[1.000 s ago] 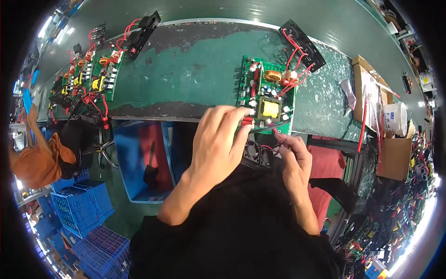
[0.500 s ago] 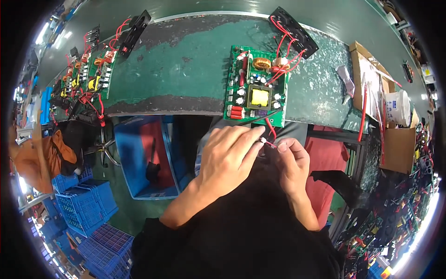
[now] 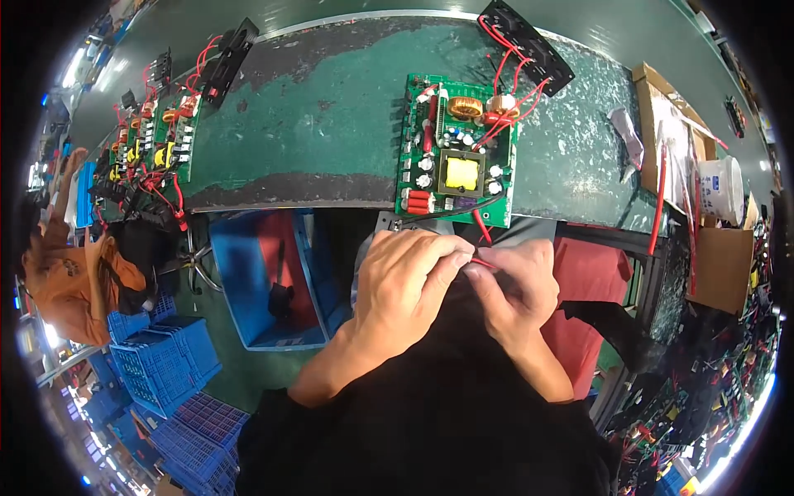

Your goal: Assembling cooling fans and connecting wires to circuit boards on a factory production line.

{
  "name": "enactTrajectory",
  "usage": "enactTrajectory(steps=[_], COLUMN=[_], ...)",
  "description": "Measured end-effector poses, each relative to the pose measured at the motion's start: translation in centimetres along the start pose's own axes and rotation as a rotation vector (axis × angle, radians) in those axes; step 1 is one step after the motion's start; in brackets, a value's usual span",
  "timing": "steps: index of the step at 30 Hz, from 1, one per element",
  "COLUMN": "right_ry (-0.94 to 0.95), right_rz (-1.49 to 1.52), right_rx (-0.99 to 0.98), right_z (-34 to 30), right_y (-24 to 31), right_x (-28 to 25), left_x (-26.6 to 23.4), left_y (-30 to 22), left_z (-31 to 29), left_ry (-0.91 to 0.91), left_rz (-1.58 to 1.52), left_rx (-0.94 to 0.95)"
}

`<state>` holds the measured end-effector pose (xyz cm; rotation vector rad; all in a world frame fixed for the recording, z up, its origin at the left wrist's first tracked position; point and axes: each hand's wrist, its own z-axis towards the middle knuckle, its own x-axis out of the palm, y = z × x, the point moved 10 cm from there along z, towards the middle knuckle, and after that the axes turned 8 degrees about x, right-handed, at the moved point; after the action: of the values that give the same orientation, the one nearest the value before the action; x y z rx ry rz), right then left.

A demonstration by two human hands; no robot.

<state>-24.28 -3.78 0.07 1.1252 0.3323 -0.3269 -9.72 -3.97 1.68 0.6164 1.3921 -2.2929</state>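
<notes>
A green circuit board (image 3: 411, 149) lies at the bench's near edge, carrying a yellow transformer (image 3: 461, 174) and copper coils. Thin red wires link it to a black panel (image 3: 529, 54) behind. A thick red wire (image 3: 481, 227) hangs off the board's front edge down to my hands. My left hand (image 3: 405, 277) pinches the wire's end at the fingertips, just below the board. Against it, my right hand (image 3: 523, 289) is closed with thumb and fingers on the same red wire, a short stretch showing between the hands. The fingers hide the wire's tip.
More boards (image 3: 157, 149) with another black panel (image 3: 231, 62) stand at the bench's left end. On the right are a cardboard box (image 3: 719, 269) and a white tub (image 3: 719, 190). Below sit a blue bin (image 3: 227, 273) and blue crates (image 3: 161, 364). A person in orange (image 3: 70, 285) is at far left.
My right hand has come up and in against the left, its fingers curling closer round the wire. The pale wire end seen between the hands before is now covered.
</notes>
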Motion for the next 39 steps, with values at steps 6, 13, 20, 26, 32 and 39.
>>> enactTrajectory(steps=[6, 13, 20, 26, 32, 39], right_ry=[-0.073, 0.066, 0.166, 0.110, 0.232, 0.304], right_rz=[-0.093, -0.054, -0.290, -0.506, -0.609, -0.944], right_rx=[-0.294, -0.497, -0.206, -0.211, -0.130, -0.198], right_z=[0.3, 0.4, 3.9, 4.1, 7.1, 5.7], right_y=[1.2, 2.6, 1.1, 3.7, 3.9, 3.8], right_x=[-0.2, 1.2, 1.9, 2.0, 4.8, 7.2], left_x=[0.7, 1.0, -1.6, -1.7, -1.6, -1.4], left_y=[0.8, 2.8, 2.0, 3.3, 3.7, 5.5], left_z=[-0.1, -0.1, 0.3, 0.1, -1.5, -2.8], left_ry=[0.037, 0.067, -0.070, -0.040, -0.115, -0.151], left_rz=[-0.014, -0.205, 0.393, 0.145, -0.007, -0.089], left_rx=[-0.079, -0.239, -0.081, -0.120, -0.174, -0.203])
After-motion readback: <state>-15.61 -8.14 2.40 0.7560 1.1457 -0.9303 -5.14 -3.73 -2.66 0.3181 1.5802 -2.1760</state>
